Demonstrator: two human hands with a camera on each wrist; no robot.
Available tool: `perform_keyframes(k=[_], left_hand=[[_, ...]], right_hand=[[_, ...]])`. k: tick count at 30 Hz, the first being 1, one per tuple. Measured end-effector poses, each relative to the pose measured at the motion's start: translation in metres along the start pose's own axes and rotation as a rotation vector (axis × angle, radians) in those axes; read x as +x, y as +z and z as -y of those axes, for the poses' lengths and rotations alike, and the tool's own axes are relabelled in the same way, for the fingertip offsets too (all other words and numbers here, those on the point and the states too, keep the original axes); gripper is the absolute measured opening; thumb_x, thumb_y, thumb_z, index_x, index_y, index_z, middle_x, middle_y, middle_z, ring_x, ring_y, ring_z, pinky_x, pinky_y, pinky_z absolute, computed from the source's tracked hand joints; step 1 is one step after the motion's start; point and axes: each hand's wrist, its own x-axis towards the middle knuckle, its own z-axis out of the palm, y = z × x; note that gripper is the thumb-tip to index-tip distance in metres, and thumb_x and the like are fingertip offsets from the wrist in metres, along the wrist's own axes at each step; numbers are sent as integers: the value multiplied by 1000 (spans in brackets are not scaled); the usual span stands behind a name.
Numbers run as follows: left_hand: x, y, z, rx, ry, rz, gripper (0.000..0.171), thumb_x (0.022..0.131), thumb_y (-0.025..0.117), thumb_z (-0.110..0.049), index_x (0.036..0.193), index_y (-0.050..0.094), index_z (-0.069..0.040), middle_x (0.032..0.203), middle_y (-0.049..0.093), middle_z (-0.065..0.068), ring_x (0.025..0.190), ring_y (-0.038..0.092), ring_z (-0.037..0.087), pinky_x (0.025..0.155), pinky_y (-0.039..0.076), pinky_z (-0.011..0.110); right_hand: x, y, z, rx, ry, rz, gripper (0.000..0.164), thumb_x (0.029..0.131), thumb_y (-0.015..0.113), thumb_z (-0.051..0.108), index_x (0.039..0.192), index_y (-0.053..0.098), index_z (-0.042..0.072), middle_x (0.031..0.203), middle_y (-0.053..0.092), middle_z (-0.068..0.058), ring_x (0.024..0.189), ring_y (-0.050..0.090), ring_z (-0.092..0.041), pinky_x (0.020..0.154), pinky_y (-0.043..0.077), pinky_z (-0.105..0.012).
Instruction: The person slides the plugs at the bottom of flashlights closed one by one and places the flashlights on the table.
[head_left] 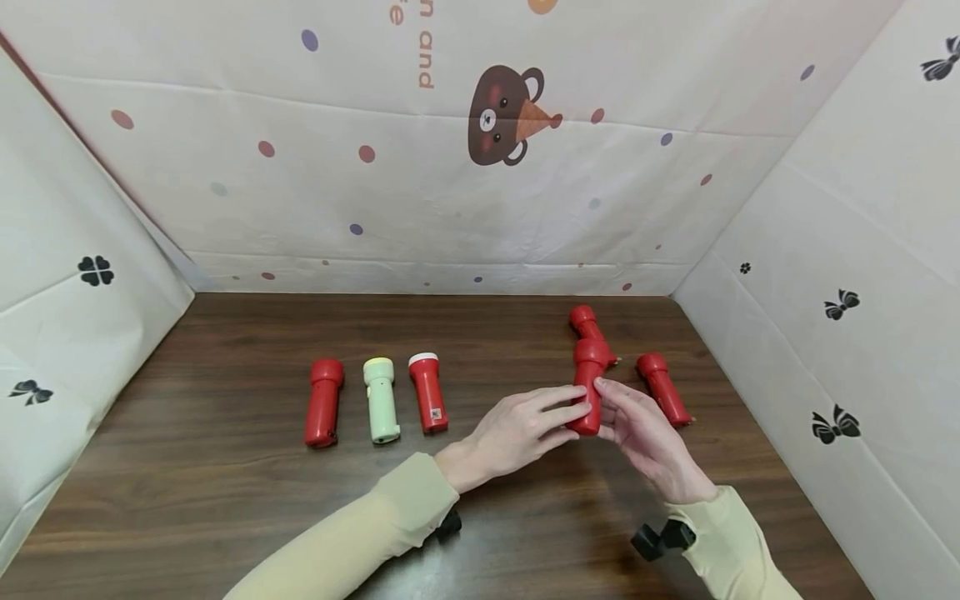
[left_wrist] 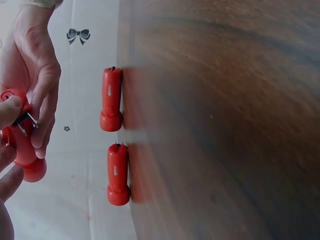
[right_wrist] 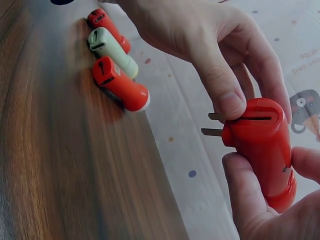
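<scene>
Both hands hold a red flashlight (head_left: 591,358) above the right part of the table, its wide head pointing away. My right hand (head_left: 648,437) grips the body from the right, thumb on one side and fingers on the other. From the left, my left hand (head_left: 517,429) pinches the tail end. In the right wrist view, the left thumb presses beside two metal plug prongs (right_wrist: 212,132) that stick out from the tail. A slot shows in the end face. Beyond the hands lie a red flashlight (head_left: 585,321), partly hidden, and another red flashlight (head_left: 663,390).
On the left stand out a plain red flashlight (head_left: 324,404), a light green flashlight (head_left: 382,400) and a red flashlight with a white rim (head_left: 429,396), lying in a row. The brown wooden table (head_left: 225,517) meets patterned white sheets (head_left: 420,192) at the back and sides.
</scene>
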Motion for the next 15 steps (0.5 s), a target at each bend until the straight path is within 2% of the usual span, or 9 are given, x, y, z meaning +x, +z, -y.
perform_keyframes(k=[15], left_hand=[[-17, -23, 10, 21, -3, 3, 46, 81, 75, -31, 123, 65, -16, 130, 63, 1, 117, 62, 9, 100, 50, 20]], right_hand=[[14, 25, -7, 18, -12, 30, 22, 102, 43, 20, 106, 64, 17, 96, 73, 9, 86, 70, -7, 76, 59, -24]])
